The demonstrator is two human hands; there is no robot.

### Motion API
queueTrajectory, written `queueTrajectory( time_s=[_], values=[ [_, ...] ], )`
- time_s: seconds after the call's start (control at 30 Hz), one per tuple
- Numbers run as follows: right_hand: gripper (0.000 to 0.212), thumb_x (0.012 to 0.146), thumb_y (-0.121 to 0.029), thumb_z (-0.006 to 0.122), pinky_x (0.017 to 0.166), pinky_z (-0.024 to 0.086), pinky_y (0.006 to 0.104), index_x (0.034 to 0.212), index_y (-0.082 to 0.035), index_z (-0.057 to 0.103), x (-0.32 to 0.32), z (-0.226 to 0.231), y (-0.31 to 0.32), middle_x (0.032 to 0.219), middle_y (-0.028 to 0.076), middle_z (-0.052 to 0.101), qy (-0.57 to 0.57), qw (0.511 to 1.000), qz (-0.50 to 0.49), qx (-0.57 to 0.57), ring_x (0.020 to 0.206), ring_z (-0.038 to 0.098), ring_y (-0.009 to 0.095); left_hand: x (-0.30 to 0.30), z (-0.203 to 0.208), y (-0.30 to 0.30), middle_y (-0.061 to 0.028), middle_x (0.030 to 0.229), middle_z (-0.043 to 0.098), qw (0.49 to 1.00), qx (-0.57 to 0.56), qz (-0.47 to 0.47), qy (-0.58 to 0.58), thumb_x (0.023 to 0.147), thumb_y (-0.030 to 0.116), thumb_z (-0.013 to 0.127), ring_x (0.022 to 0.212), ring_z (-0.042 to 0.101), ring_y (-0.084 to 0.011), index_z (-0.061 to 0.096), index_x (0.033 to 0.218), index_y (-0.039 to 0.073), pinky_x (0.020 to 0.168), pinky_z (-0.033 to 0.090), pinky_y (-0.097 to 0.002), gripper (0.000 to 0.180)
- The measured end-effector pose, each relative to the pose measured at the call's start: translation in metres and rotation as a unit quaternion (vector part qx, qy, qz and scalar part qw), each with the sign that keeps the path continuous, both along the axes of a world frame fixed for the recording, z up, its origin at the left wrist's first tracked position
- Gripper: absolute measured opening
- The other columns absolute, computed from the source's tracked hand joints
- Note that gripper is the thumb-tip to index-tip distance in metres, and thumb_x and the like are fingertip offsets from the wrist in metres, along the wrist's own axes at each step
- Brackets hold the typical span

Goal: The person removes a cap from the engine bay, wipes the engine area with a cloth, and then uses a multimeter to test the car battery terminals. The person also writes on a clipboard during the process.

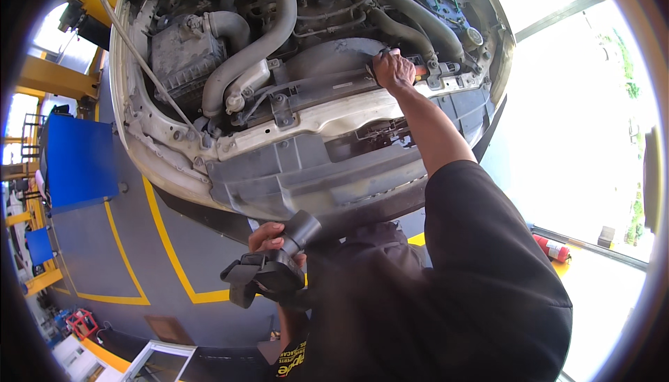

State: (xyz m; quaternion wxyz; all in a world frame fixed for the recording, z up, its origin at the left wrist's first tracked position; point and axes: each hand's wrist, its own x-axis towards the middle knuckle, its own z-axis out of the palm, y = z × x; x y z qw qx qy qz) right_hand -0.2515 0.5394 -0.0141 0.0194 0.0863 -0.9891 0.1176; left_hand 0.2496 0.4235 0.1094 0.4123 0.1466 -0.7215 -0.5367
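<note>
My right hand (394, 72) reaches over the front of an open engine bay, at the top edge of the radiator (334, 89). Its fingers are curled round something dark that the hand mostly hides; a bit of orange shows just right of the knuckles. Low in front of the bumper, my left hand (266, 237) is closed about a black tube-shaped piece (302, 229) with a wider round end. A black device with a strap (273, 273) sits at the left wrist and hides part of that hand.
A thick grey air pipe (240, 68) and an air filter box (187, 58) fill the bay's left side. The battery (439, 2) is at the far right. A thin prop rod (139, 55) crosses the left corner. A blue cabinet (80, 159) and a red fire extinguisher (552, 248) stand farther off.
</note>
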Motion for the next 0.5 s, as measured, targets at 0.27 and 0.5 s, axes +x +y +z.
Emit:
queueTrajectory(
  time_s=[0.27,0.5],
  values=[
    [0.060,0.110,-0.048,0.047,0.091,0.062,0.0564,0.115,0.008,0.069,-0.007,0.003,0.014,0.098,0.031,0.080,-0.008,0.995,0.084,0.046,0.098,0.080,0.047,0.008,-0.003,-0.015,-0.0127,0.137,0.063,0.985,0.153,-0.032,0.069,0.098,0.015,0.082,0.129,0.061,-0.0280,0.067,0.134,0.023,0.106,0.057,-0.0397,0.039],
    [0.067,0.112,-0.053,0.045,0.091,0.062,0.0569,0.128,0.009,0.067,-0.008,0.002,0.004,0.119,0.028,0.075,-0.030,0.994,0.047,0.089,0.109,0.078,0.043,0.015,0.003,-0.016,-0.0126,0.136,0.063,0.997,0.058,-0.031,0.040,0.094,0.014,0.088,0.120,0.065,-0.0266,0.066,0.134,0.023,0.096,0.059,-0.0383,0.047]
  ],
)
